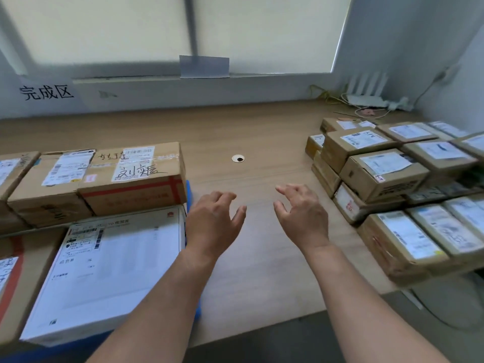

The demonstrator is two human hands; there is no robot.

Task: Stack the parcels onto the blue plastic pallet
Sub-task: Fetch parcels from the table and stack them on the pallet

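On the left, several parcels cover the blue plastic pallet (pixel 189 195), of which only a thin edge shows. Among them are a brown box with red tape and handwriting (pixel 136 176), a plain brown box (pixel 49 187) beside it, and a flat white box (pixel 112 268) in front. A pile of small brown labelled parcels (pixel 387 174) stands on the right of the wooden table. My left hand (pixel 212 224) hovers open just right of the white box. My right hand (pixel 303 216) hovers open over bare table, left of the pile. Neither hand holds anything.
The wooden table (pixel 248 258) has a round cable hole (pixel 238 158) near its middle. A white router (pixel 366 93) with cables sits at the back right corner. A sign with handwritten characters (pixel 45 91) is on the wall at back left.
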